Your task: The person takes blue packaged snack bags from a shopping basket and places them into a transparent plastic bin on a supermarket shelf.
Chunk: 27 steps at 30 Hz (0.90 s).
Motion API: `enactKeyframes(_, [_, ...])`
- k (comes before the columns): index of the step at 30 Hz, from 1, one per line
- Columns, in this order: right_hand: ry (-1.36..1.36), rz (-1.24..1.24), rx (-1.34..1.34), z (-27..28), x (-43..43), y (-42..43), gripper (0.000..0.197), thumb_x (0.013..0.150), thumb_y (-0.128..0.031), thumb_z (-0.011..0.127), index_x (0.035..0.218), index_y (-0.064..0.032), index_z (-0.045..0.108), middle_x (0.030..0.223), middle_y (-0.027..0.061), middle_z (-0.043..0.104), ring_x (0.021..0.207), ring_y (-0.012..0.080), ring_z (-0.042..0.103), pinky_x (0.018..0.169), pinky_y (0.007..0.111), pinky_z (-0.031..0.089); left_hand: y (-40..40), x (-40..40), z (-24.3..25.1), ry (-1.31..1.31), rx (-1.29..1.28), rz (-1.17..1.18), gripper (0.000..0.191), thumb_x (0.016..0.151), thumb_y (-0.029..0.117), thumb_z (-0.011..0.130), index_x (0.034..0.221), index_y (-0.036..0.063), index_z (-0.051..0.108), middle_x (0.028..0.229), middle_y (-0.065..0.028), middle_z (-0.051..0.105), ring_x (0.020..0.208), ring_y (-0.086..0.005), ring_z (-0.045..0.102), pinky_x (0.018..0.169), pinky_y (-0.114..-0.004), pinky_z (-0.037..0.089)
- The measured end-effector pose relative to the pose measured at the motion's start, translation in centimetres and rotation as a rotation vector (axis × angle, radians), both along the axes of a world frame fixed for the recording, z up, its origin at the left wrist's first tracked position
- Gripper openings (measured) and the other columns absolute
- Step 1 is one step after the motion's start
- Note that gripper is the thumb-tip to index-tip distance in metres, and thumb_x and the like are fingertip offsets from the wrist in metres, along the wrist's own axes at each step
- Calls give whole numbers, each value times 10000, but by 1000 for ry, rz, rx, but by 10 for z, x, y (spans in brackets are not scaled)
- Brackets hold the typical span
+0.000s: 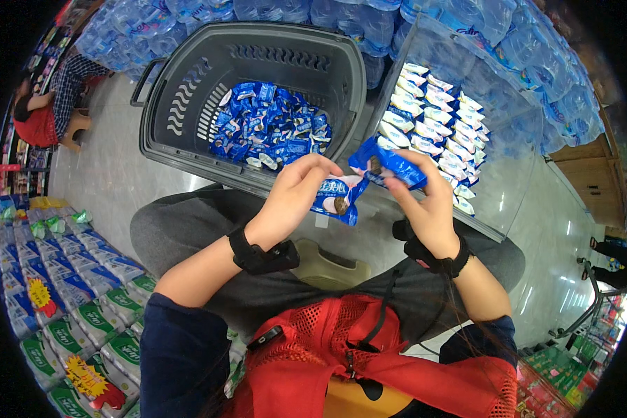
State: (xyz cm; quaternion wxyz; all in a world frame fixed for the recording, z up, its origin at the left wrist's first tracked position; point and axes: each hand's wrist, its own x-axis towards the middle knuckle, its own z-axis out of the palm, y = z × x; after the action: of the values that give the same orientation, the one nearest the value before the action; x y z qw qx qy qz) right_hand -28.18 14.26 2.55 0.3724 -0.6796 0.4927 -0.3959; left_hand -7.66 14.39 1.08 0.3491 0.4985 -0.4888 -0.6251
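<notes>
My left hand [300,188] grips a blue-and-pink snack packet [337,198] with a picture of a dark-and-pale sweet on it. In my right hand [428,198] is a second blue packet [392,167], tilted, its left end close to the first one. Both are above the gap between a grey plastic shopping basket [251,177] and a clear plastic bin [496,230]. Many loose blue packets [271,125] lie jumbled at the basket's bottom. Inside the bin, similar packets [439,125] stand in neat rows with their white ends up.
Shrink-wrapped water bottles [339,21] are stacked behind both containers. Wrapped paper packs [94,318] rise at lower left. A seated person [44,109] is at upper left. A wheeled cart [595,298] stands at right, and a beige stool [329,266] shows between my legs.
</notes>
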Motion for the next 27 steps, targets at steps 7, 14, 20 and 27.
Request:
enactKeyframes(7, [-489,-72,404,2,-1,-2,361,804,-38,588,1111,-31,398,926,69,582,815,74,539,637,197,437,2,-2,-7,-81,-95,-34,321,814,-1,515,1130,24,463,987,-42,519,835,-68,499,702,-199,423])
enactKeyframes(14, [-643,92,470,-3,11,5,479,763,44,606,1153,-17,333,1020,94,515,907,119,544,703,253,493,5,-5,7,39,-53,70,461,753,-52,551,1185,12,403,1020,-66,458,936,-110,484,786,-238,432])
enactKeyframes(20, [-500,75,417,-9,7,8,392,739,18,653,1036,-36,404,902,56,563,813,92,557,642,215,465,5,-3,8,197,-81,-11,467,749,-57,508,1200,-14,393,1108,-81,455,1057,-155,473,892,-275,387])
enactKeyframes(27, [-533,105,409,-13,9,8,394,715,23,677,989,-38,400,898,65,559,769,75,560,619,204,461,10,-6,7,251,-164,-31,599,680,40,670,1210,23,392,1094,-86,403,1096,-200,457,900,-302,385])
